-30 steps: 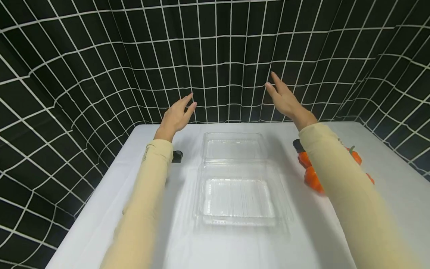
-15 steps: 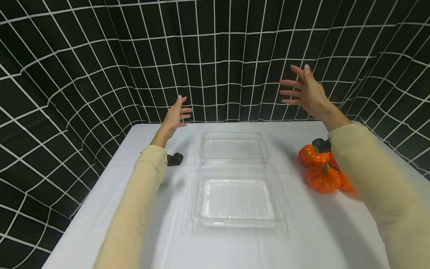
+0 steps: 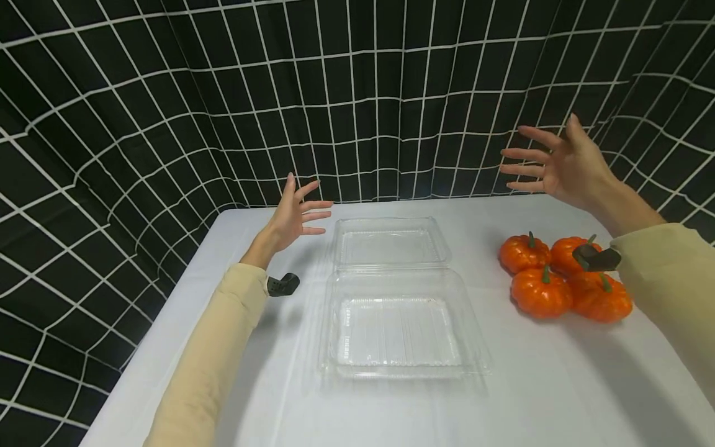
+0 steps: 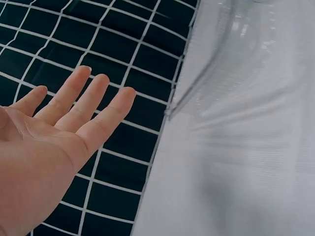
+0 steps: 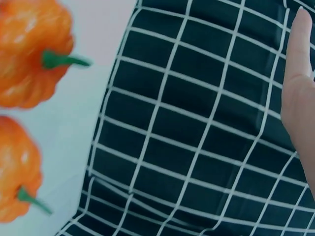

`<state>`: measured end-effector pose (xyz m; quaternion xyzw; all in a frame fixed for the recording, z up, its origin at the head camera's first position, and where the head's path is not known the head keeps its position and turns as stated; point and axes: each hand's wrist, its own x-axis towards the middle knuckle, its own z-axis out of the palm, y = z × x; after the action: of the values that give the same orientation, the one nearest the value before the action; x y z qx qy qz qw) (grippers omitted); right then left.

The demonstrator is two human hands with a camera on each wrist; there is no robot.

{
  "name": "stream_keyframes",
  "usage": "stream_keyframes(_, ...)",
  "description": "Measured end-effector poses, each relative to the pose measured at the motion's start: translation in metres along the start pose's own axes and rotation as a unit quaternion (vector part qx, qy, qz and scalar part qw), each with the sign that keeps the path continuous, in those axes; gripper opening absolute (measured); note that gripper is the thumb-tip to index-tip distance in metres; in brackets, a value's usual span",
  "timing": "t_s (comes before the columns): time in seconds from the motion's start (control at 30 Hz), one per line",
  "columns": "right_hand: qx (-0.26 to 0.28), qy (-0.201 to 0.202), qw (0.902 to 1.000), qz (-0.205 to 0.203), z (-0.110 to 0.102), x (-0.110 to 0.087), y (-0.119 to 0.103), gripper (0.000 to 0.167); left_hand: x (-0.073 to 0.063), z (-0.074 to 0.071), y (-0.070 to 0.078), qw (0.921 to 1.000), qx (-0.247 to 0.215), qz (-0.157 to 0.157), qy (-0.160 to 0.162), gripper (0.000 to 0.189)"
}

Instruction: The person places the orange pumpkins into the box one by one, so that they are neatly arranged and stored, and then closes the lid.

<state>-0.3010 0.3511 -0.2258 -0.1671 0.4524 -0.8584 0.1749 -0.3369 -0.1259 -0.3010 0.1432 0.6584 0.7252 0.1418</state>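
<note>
My left hand [image 3: 287,217] is held up over the far left of the table, fingers spread and holding nothing. In the left wrist view its palm and fingers [image 4: 106,115] show against the dark cloth. Up and to the right, my right hand [image 3: 570,164] is raised behind and above the pumpkins, its fingers also spread with nothing in them. Several small orange pumpkins [image 3: 542,293] with green stems sit clustered on the right side. Between the arms lies a transparent plastic clamshell container [image 3: 393,270], its lid folded back flat and nothing inside it.
A white cloth covers the table [image 3: 385,413]. Black curtain [image 3: 368,81] with a white grid rises behind the table and on both sides. A dark wrist mount [image 3: 283,284] juts from the left sleeve, another [image 3: 596,257] from the right one.
My right hand has moved right, uncovering the pumpkins that the sleeve had partly hidden. My left hand has turned and lowered slightly, fingers spreading. The container and pumpkins stay in place.
</note>
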Motion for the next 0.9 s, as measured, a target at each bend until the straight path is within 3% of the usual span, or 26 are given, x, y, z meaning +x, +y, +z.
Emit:
stream_keyframes(0.17,0.027,-0.059,0.9975,0.030,-0.024,-0.024,-0.002,0.058,-0.003,-0.003,-0.018,0.9995,0.000,-0.025,-0.020,0.081)
stream_keyframes(0.33,0.022,-0.074,0.9966,0.030,-0.044,-0.053,-0.003,0.059,-0.008,-0.007,-0.033,0.9970,0.008,-0.070,-0.033,0.085)
stream_keyframes(0.43,0.034,-0.082,0.9959,0.022,-0.055,-0.068,-0.005,0.061,-0.014,-0.008,-0.039,0.9959,0.021,-0.081,-0.034,0.083)
stream_keyframes(0.67,0.101,-0.079,0.9917,0.011,-0.079,-0.099,-0.009,0.062,-0.032,-0.010,-0.051,0.9928,0.082,-0.085,-0.017,0.072)
stream_keyframes(0.9,0.134,-0.063,0.9889,0.017,-0.110,-0.131,0.001,0.067,-0.055,0.000,-0.066,0.9922,0.107,-0.058,-0.024,0.062)
